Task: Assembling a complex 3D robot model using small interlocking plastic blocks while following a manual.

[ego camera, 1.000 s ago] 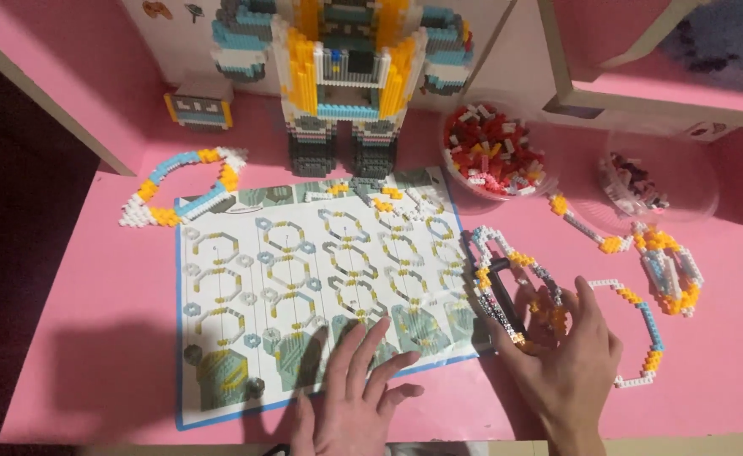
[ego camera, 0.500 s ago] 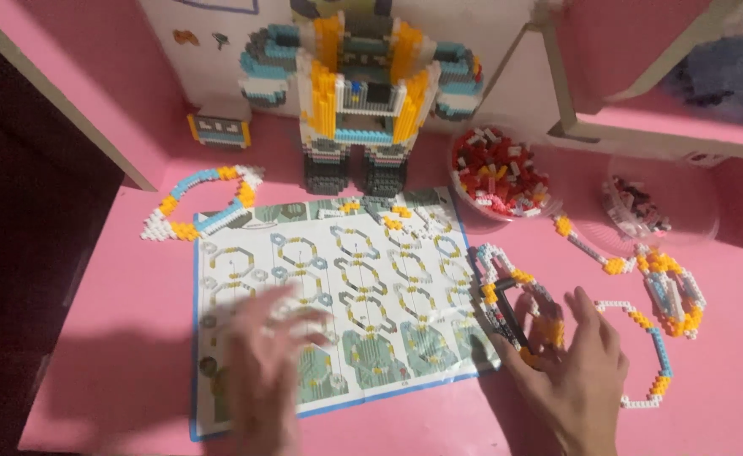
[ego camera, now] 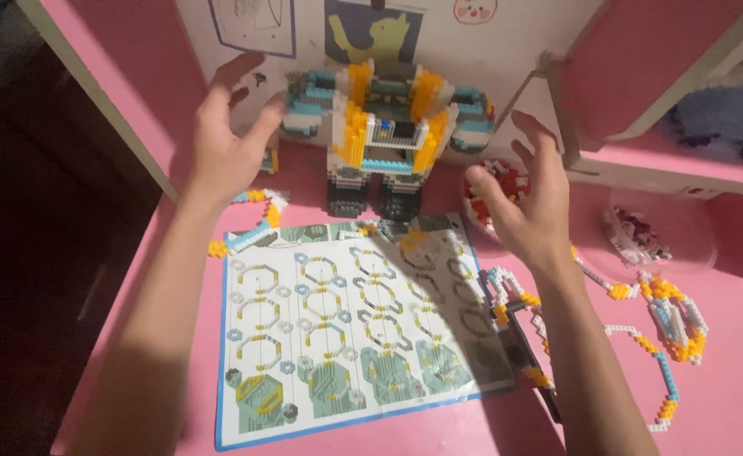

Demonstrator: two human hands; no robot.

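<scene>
Beside brick robot [ego camera: 384, 135] | left hand [ego camera: 228, 135], right hand [ego camera: 528, 198] spread, empty | both risen off instruction sheet [ego camera: 346, 329]

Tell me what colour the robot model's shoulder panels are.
Yellow, on the block robot model between both hands, seen in the head view.

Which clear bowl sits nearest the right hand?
The bowl of red and white bricks, partly hidden behind the right hand; the other clear bowl stands farther right.

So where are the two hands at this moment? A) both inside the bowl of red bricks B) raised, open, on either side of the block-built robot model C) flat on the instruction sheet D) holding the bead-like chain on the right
B: the left hand and right hand are lifted with fingers spread, flanking the robot model, above the instruction sheet.
</scene>
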